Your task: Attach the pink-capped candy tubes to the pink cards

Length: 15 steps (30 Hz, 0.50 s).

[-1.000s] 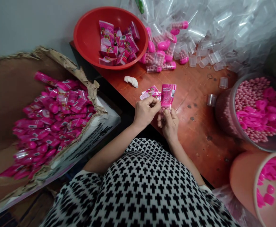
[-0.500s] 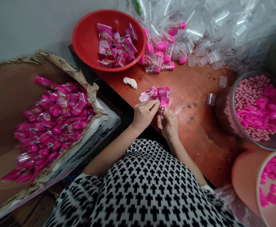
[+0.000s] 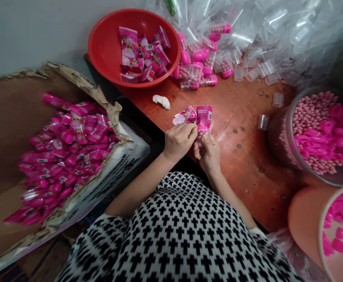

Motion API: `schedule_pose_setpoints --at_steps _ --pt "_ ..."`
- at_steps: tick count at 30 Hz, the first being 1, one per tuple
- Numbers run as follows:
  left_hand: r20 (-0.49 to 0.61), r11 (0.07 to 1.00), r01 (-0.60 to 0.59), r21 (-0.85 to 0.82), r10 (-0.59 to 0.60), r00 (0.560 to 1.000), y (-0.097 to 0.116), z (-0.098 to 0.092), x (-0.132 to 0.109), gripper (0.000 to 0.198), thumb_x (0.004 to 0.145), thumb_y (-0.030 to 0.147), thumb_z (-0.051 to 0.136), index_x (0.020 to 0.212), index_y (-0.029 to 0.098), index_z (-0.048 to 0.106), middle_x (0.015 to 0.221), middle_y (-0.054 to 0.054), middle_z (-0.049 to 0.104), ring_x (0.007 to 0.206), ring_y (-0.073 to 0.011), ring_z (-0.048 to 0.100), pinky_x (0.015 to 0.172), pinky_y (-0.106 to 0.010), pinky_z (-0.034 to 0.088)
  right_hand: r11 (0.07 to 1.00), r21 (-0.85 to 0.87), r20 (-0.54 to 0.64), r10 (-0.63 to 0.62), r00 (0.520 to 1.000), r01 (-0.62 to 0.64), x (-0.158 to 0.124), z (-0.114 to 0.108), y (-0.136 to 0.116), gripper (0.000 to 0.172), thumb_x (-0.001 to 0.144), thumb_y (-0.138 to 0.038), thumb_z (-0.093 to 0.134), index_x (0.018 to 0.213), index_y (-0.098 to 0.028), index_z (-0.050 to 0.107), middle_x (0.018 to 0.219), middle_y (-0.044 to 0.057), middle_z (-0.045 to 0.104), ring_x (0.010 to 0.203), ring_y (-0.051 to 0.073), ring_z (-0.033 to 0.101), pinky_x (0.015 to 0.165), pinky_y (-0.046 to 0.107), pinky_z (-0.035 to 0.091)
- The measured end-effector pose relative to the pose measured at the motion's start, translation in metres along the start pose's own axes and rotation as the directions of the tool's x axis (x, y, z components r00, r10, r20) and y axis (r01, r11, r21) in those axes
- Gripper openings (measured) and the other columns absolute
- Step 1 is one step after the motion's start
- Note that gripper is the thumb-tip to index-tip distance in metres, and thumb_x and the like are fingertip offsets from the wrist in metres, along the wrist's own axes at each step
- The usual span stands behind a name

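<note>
At the table's near edge my right hand (image 3: 211, 150) is closed round the lower end of a clear tube of pink candy balls (image 3: 201, 137). A pink printed wrapper sleeve (image 3: 204, 117) covers the tube's upper part and stands up flat above it. My left hand (image 3: 179, 140) is closed, thumb and fingers pinched at the sleeve's left edge; its fingertips are partly hidden. Just behind the left hand, several flat printed sleeves (image 3: 186, 115) lie on the table. A crumpled white piece (image 3: 161, 102) rests farther left.
Left stands a torn cardboard box (image 3: 124, 143) of wrapped pink tubes. A red bowl (image 3: 96, 51) holds more sleeves. Filled tubes (image 3: 190, 72) and clear empty tubes (image 3: 273, 43) are piled behind. On the right are a bucket (image 3: 280, 133) of pink balls and caps, and a peach bucket (image 3: 305, 223).
My left hand has shifted slightly left and its fingers have curled more along the sleeve's edge. My right hand keeps its hold on the tube. The whole view has shifted slightly.
</note>
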<state>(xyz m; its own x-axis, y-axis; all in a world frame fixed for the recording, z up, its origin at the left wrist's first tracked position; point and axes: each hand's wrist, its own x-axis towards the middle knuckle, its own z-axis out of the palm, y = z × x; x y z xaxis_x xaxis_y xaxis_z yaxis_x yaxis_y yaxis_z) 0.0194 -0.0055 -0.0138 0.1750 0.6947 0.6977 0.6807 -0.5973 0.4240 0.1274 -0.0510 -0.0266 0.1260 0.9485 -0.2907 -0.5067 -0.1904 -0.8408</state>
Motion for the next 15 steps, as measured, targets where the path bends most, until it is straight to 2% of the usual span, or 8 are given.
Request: schedule_pose_setpoints --at_steps 7,15 --pt "0.020 0.993 -0.085 0.086 0.083 0.996 -0.0016 0.0007 -0.0007 0.016 0.087 0.013 0.052 0.075 0.016 0.062 0.065 -0.002 0.066 0.061 -0.0132 0.061 0.061 -0.025 0.044 0.999 -0.028 -0.009 -0.023 1.000 0.023 -0.0023 0.0030 -0.0002 0.026 0.084 -0.046 0.061 0.089 -0.022 0.051 0.055 -0.011 0.048 0.034 0.004 0.040 0.030 0.016 0.029" --pt "0.077 0.990 -0.086 0.108 0.078 0.994 -0.0037 0.0031 -0.0009 0.020 0.089 0.014 0.047 0.074 0.017 0.060 0.064 -0.003 0.062 0.061 -0.0143 0.058 0.061 -0.027 0.041 0.999 -0.037 -0.020 -0.032 0.999 0.032 -0.0031 0.0033 0.0010 0.024 0.085 -0.043 0.060 0.089 -0.022 0.051 0.053 -0.011 0.048 0.033 0.004 0.041 0.030 0.016 0.029"
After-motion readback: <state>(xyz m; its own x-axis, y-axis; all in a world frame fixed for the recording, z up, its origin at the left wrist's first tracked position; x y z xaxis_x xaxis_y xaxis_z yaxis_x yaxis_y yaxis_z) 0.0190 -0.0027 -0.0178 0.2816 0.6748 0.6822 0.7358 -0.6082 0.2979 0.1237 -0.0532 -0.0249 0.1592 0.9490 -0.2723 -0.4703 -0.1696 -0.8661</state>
